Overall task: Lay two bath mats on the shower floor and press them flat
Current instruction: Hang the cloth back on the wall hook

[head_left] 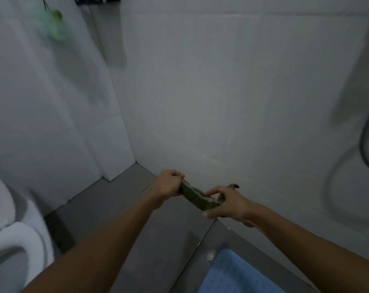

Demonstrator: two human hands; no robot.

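A folded olive-green bath mat [197,197] hangs in the air between my two hands, in front of the white tiled wall. My left hand [167,185] grips its upper left end with curled fingers. Its lower right end is pinched by my right hand [227,203] between thumb and fingers. A light blue bath mat [232,273] with small holes lies on the grey shower floor [202,256] at the bottom right, partly cut off by the frame edge.
A white toilet [12,240] stands at the lower left. A dark shower hose [367,144] loops down the right wall. A green item [55,24] hangs at the upper left. Tiled walls meet in a corner [135,159] ahead. A low floor ridge [202,237] borders the shower.
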